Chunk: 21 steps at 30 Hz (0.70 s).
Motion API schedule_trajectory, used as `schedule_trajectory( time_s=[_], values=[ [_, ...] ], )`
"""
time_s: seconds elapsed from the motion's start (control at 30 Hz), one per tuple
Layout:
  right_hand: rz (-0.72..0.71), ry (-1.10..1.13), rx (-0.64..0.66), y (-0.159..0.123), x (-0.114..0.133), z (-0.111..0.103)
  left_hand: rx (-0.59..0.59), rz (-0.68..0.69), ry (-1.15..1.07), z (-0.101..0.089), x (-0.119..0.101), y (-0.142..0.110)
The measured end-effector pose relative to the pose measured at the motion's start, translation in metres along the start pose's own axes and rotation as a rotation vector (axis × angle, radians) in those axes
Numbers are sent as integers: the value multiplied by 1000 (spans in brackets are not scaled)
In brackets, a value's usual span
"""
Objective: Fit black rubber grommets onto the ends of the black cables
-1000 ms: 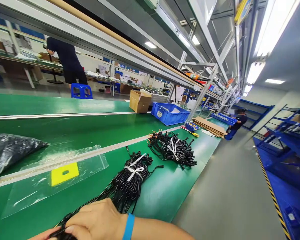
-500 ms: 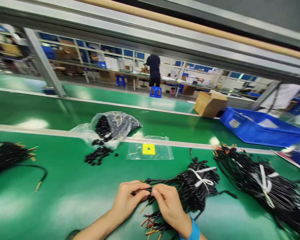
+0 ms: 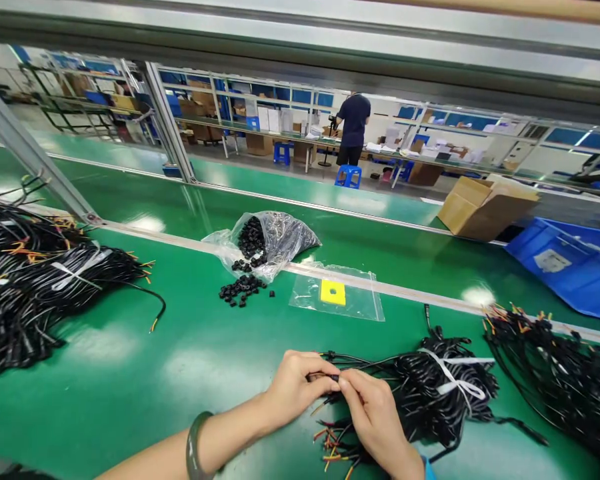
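My left hand (image 3: 303,383) and my right hand (image 3: 375,413) meet fingertip to fingertip, both pinching one black cable (image 3: 335,378) near its end. A small black piece shows between the fingertips, partly hidden. The cable belongs to a bundle of black cables (image 3: 430,380) tied with a white strip (image 3: 463,388), lying to the right of my hands. Stripped red and yellow wire ends (image 3: 333,447) fan out below my right hand. Beyond my hands, small black plastic parts (image 3: 243,290) spill from a clear plastic bag (image 3: 287,240).
A clear zip bag with a yellow square (image 3: 333,292) lies ahead. More tied cable bundles lie at the left (image 3: 80,273) and far right (image 3: 555,373). A cardboard box (image 3: 483,210) and a blue bin (image 3: 570,263) stand back right. A person (image 3: 353,127) stands across the room.
The view has swung left, so the bench things appear farther right and more cables show at the left. Both hands keep their pinch on the cable.
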State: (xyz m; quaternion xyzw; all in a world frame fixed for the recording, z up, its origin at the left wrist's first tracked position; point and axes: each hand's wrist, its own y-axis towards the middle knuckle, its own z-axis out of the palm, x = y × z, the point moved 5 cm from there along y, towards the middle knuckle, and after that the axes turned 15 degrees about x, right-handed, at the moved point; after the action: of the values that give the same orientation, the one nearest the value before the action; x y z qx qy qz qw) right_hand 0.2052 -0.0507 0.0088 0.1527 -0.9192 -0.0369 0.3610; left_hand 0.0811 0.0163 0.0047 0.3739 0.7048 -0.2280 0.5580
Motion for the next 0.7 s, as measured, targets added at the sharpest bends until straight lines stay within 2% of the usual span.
schedule_trajectory(
  time_s=[0.2,0.33,0.7],
  values=[
    [-27,39,63,3,3,-10,-23,-114,-298,-2,9,1],
    [-80,1,30,3,3,-13,-25,-147,-393,0,13,0],
    [-94,-33,6,0,3,-10,-4,-141,-359,3,10,1]
  ],
)
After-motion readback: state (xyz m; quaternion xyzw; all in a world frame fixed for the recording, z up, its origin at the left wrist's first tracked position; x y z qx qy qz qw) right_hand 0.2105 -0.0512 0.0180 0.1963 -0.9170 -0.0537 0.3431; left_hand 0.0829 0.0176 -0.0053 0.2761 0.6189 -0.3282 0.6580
